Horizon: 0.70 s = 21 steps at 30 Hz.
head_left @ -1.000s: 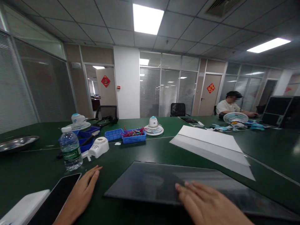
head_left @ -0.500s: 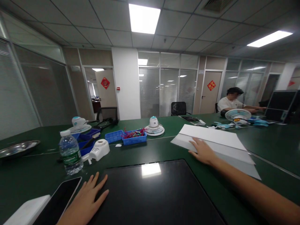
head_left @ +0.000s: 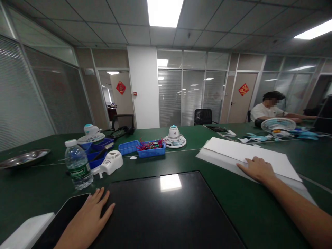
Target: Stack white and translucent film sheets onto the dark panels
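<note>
My left hand [head_left: 89, 216] lies palm down with its fingers apart, at the left edge of a black flat-screen panel [head_left: 166, 211] and partly over a dark phone-like device [head_left: 64, 214]. On the right, my right hand [head_left: 260, 169] rests on a small stack of white sheets [head_left: 241, 150]. Its thumb points left and its other fingers lie bent on the top sheet, holding nothing that I can see. A lower sheet sticks out along the near side of the stack.
Left stand a water bottle [head_left: 78, 166], a white plastic housing [head_left: 112, 162] and a white box [head_left: 28, 230]. Behind are a blue tray of wired parts [head_left: 151, 151], a fan part [head_left: 174, 138] and a metal dish [head_left: 24, 158]. A person [head_left: 269, 109] sits at far right.
My right hand has moved right across the sheets, and its fingers are more bent. The sheets' layers look closer together. My left hand has stayed beside the panel, its fingers a little closer together.
</note>
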Available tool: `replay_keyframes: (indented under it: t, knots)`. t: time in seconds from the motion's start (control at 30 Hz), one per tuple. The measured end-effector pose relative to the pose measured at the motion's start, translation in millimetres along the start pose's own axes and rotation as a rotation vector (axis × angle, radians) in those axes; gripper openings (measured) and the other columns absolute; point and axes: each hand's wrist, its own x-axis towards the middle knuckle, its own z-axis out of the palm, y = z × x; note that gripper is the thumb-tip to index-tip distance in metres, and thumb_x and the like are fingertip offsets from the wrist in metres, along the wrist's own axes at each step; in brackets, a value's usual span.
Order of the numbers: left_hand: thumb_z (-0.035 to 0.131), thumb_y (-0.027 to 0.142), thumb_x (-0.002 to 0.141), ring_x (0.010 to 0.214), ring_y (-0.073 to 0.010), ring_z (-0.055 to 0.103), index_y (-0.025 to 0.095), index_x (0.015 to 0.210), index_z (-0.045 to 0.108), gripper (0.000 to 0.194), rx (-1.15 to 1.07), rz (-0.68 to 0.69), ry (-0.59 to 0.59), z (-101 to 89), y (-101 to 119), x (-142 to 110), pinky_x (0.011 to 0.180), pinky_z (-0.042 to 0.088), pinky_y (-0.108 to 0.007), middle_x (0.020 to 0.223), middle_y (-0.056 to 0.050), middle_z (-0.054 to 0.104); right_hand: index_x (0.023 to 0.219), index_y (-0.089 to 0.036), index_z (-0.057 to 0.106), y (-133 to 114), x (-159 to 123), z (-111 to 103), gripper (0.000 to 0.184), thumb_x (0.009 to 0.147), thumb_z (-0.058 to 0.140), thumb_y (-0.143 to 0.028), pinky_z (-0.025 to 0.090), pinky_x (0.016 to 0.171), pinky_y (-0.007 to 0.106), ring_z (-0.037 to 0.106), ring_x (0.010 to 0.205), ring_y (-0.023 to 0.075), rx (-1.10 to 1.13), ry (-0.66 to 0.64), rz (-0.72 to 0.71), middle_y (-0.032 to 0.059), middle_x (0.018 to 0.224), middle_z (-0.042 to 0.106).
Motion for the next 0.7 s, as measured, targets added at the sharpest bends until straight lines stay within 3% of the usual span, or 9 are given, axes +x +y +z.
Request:
replay_keyframes:
  t: [0.1, 0.2, 0.27, 0.33, 0.43, 0.57, 0.7]
  knots:
    - [0.035, 0.061, 0.090, 0.149, -0.0299, 0.030, 0.008, 0.143, 0.052, 0.077, 0.001, 0.011, 0.000, -1.7, 3.4, -0.4, 0.124, 0.018, -0.049, 0.157, -0.015, 0.040, 0.114, -0.006, 0.068, -2.4, -2.0, -0.5, 0.086, 0.086, 0.030, -0.078, 0.041, 0.097, 0.053, 0.051, 0.122, 0.0412, 0.003, 0.003, -0.092, 0.0275, 0.128, 0.057]
    - [0.035, 0.061, 0.091, 0.148, -0.0309, 0.033, 0.007, 0.144, 0.051, 0.077, -0.061, -0.005, -0.018, -4.5, 4.3, -2.8, 0.123, 0.021, -0.050, 0.159, -0.017, 0.036, 0.137, -0.008, 0.054, -14.1, -7.4, -1.6, 0.087, 0.087, 0.034, -0.075, 0.041, 0.102, 0.047, 0.046, 0.132, 0.0360, 0.019, -0.012, -0.158, 0.0239, 0.146, 0.046]
    - [0.034, 0.060, 0.092, 0.147, -0.0311, 0.034, 0.009, 0.146, 0.048, 0.075, -0.149, -0.022, -0.030, -4.8, 2.9, -4.9, 0.121, 0.026, -0.051, 0.160, -0.015, 0.032, 0.144, -0.009, 0.048, -25.6, -14.0, -6.4, 0.085, 0.089, 0.035, -0.073, 0.043, 0.101, 0.046, 0.050, 0.131, 0.0340, 0.020, -0.042, -0.187, 0.0224, 0.146, 0.049]
    - [0.036, 0.059, 0.093, 0.146, -0.0321, 0.035, 0.015, 0.147, 0.049, 0.071, -0.239, -0.028, -0.020, -3.7, 0.6, -6.7, 0.119, 0.030, -0.052, 0.161, -0.012, 0.030, 0.139, -0.011, 0.054, -39.2, -23.3, -15.9, 0.075, 0.093, 0.033, -0.067, 0.047, 0.096, 0.044, 0.059, 0.121, 0.0317, 0.011, -0.071, -0.219, 0.0203, 0.135, 0.059]
    - [0.041, 0.058, 0.092, 0.145, -0.0362, 0.034, 0.020, 0.144, 0.054, 0.066, -0.313, -0.031, 0.009, -3.2, -1.9, -8.9, 0.118, 0.031, -0.055, 0.161, -0.010, 0.031, 0.116, -0.014, 0.069, -64.3, -41.0, -36.2, 0.055, 0.099, 0.030, -0.049, 0.051, 0.083, 0.042, 0.069, 0.097, 0.0292, -0.028, -0.083, -0.258, 0.0173, 0.108, 0.072]
    - [0.044, 0.056, 0.091, 0.144, -0.0376, 0.034, 0.015, 0.141, 0.057, 0.066, -0.361, -0.030, 0.012, -9.9, -1.7, -13.7, 0.118, 0.031, -0.056, 0.160, -0.013, 0.033, 0.088, -0.013, 0.072, -104.8, -66.0, -68.8, 0.039, 0.096, 0.035, -0.024, 0.051, 0.072, 0.041, 0.071, 0.082, 0.0297, -0.106, -0.017, -0.281, 0.0186, 0.090, 0.073]
    - [0.048, 0.056, 0.089, 0.144, -0.0383, 0.035, 0.015, 0.137, 0.061, 0.065, -0.441, -0.039, 0.026, -14.5, -2.9, -18.8, 0.117, 0.032, -0.056, 0.158, -0.012, 0.036, 0.086, -0.012, 0.068, -155.1, -104.3, -101.6, 0.032, 0.092, 0.037, -0.015, 0.052, 0.066, 0.042, 0.071, 0.077, 0.0325, -0.152, 0.090, -0.332, 0.0197, 0.083, 0.072]
